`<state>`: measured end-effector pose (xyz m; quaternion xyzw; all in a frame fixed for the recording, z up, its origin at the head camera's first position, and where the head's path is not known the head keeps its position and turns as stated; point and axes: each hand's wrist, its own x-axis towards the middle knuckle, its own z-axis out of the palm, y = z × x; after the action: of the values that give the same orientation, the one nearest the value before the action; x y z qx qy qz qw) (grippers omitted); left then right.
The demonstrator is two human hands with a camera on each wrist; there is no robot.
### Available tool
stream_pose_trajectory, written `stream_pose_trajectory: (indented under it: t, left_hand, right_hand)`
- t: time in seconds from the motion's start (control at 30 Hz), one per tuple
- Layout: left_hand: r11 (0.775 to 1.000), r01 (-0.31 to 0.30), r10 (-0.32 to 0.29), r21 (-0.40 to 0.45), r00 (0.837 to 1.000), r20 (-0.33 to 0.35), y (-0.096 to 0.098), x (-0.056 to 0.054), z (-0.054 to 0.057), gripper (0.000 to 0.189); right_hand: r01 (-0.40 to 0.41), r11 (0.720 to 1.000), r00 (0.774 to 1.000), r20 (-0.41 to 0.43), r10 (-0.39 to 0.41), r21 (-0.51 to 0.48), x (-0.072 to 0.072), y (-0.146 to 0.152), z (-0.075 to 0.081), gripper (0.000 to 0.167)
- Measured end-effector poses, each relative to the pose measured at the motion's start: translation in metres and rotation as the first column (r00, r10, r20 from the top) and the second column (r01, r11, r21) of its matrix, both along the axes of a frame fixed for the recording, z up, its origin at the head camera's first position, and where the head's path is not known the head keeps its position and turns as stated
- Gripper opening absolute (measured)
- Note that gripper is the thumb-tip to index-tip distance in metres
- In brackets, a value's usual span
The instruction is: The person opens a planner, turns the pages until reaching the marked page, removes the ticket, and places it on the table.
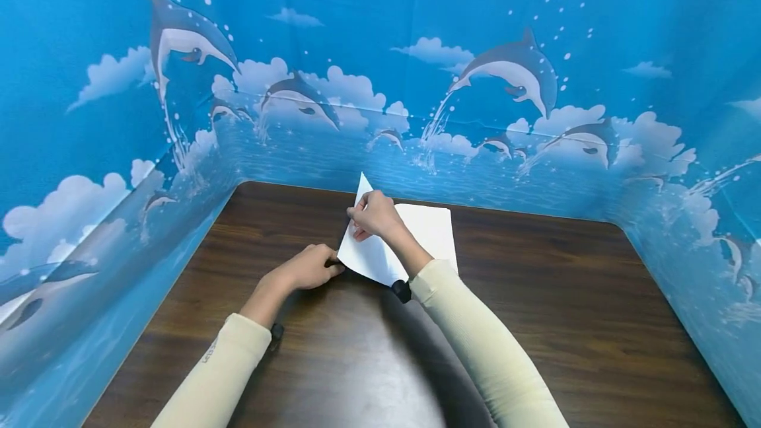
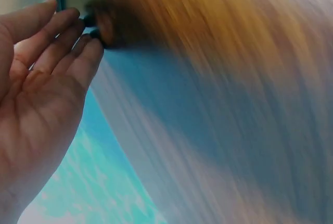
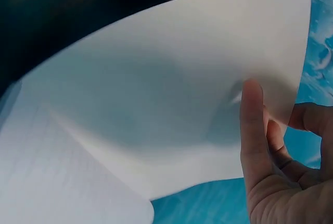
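Note:
A white notebook (image 1: 429, 230) lies near the far side of the brown table, one leaf raised at its left. My right hand (image 1: 376, 215) pinches this raised leaf (image 3: 156, 78), which bows upward; in the right wrist view the thumb lies on its near face and the other fingers reach behind. Faint ruled lines show on the page (image 3: 67, 172) beneath. At the notebook's near left corner is my left hand (image 1: 309, 267), fingertips right at its edge. The left wrist view shows that hand's fingers (image 2: 67, 52) extended and only slightly bent, beside a dark edge.
The wooden table (image 1: 565, 296) extends to both sides and toward me. Behind and beside it hangs a blue curtain (image 1: 368, 18) printed with dolphins and clouds. Small black devices sit at both wrists, below cream sleeves (image 1: 487, 342).

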<state>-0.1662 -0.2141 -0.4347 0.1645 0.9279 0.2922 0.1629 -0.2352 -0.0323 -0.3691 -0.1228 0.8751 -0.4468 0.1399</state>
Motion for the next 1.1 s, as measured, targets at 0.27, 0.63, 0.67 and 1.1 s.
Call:
stream_pose_trajectory:
  t: [0.27, 0.63, 0.67, 1.1]
  left_hand:
    - [0.998, -0.053, 0.048, 0.046, 0.993, 0.106, -0.022, 0.008, 0.005, 0.049]
    - [0.97, -0.176, 0.15, 0.168, 0.977, 0.154, -0.012, 0.013, 0.012, 0.038]
    - [0.965, -0.187, 0.161, 0.184, 0.976, 0.149, -0.011, 0.013, 0.011, 0.034]
    - [0.958, -0.26, 0.252, 0.12, 0.965, 0.078, -0.017, 0.01, 0.0, 0.004]
  right_hand:
    - [0.033, 0.993, 0.999, -0.044, -0.029, 0.113, 0.0, -0.013, -0.021, 0.035]
    - [0.089, 0.974, 0.996, -0.047, -0.081, 0.208, 0.006, -0.033, -0.052, 0.034]
    - [0.09, 0.973, 0.996, -0.046, -0.082, 0.213, 0.007, -0.034, -0.053, 0.034]
    - [0.049, 0.898, 0.993, -0.115, 0.001, 0.437, -0.008, 0.011, -0.046, 0.033]
